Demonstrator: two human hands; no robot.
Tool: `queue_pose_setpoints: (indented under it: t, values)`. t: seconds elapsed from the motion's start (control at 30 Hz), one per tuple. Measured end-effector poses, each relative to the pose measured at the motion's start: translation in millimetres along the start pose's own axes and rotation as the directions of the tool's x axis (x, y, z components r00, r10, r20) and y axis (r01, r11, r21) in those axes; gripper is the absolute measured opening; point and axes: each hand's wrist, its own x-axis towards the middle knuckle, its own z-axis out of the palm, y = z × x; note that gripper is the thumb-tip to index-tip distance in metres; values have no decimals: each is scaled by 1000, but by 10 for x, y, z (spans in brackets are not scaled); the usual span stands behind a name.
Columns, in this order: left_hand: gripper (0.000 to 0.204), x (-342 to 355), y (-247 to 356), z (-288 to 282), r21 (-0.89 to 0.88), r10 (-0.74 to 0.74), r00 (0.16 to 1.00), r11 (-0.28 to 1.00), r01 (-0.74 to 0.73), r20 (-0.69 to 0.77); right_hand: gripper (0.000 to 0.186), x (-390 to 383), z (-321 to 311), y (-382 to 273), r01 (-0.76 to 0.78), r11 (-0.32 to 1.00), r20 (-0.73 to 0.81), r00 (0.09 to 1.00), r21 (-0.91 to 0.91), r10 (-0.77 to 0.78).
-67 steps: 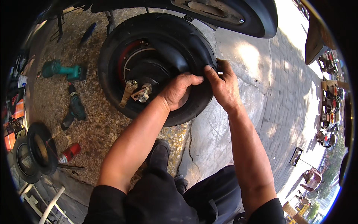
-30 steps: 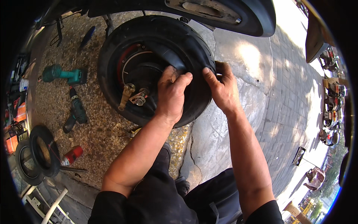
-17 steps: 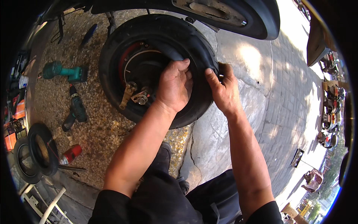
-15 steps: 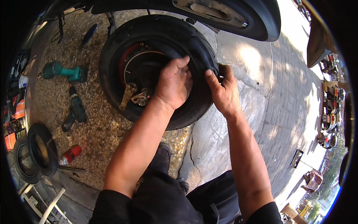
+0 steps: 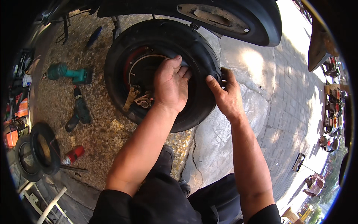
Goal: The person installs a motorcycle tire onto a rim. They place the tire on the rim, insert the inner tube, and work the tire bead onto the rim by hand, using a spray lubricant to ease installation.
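Note:
A thick black tire [image 5: 115, 71] lies on its side on the ground in front of me, around a wheel with a red rim [image 5: 131, 56]. A brass-coloured lever [image 5: 131, 98] and a metal fitting [image 5: 143, 101] show at the wheel's hub. My left hand [image 5: 169, 87] reaches into the wheel opening, palm turned up, its fingers curled against the tire's inner edge. On the outer right side, my right hand [image 5: 228, 93] grips the tire, thumb on the sidewall and fingers round the tread. Those right fingertips are partly hidden.
Two green power tools, a drill [image 5: 79, 112] and a larger driver [image 5: 71, 74], lie to the left. Below them are a red spray can [image 5: 74, 154] and two thin tires [image 5: 45, 149]. A dark vehicle body [image 5: 257, 22] overhangs the far side. Parked motorcycles [image 5: 331, 123] stand far right.
My left hand has shifted left across the wheel opening, showing more of its palm and fingers. My right hand has slid slightly nearer along the tread. The whole view has shifted a little.

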Motion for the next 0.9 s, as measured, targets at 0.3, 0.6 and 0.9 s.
queue_pose_setpoints:
  t: [0.3, 0.6, 0.9]
  values:
    - [43, 270, 107, -77, -122, -247, 939, 952, 281, 240, 66, -67, -10, 31, 32, 996, 19, 999, -83, -30]
    - [43, -62, 136, 118, -87, -17, 1000, 996, 16, -17, 62, -206, 110, -56, -16, 1000, -40, 999, -2, 16]
    - [26, 114, 268, -13, -150, -121, 983, 979, 142, 137, 62, -158, 43, -25, 53, 998, 6, 999, -42, -53]
